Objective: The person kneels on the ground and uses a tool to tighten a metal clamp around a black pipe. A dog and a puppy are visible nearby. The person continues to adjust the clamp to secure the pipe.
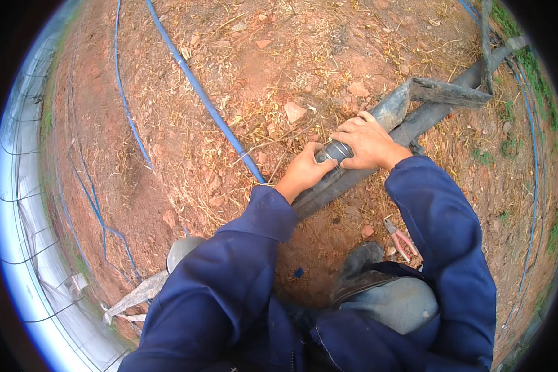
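Note:
A dark pipe joint (336,150) with thin wire around it lies between my two hands. My left hand (304,172) is wrapped round the pipe on its near-left side, thumb pressed toward the wire. From the other side, my right hand (367,144) grips over a dusty, soft black hose (392,108), its thumb close to the left one. Beyond the right hand this hose folds sharply and lies flattened. A thicker dark pipe (347,184) runs alongside, just below the joint. Pliers (398,239) with red handles rest on the soil near my right forearm.
Blue hoses (208,102) cross the reddish, straw-strewn ground at left, and thinner blue lines (533,133) run along the right. Stones (294,112) lie scattered about. A pale cloth strip (139,296) is at lower left, near a wire-framed pale sheet structure (28,217). My knee (394,305) is bent below.

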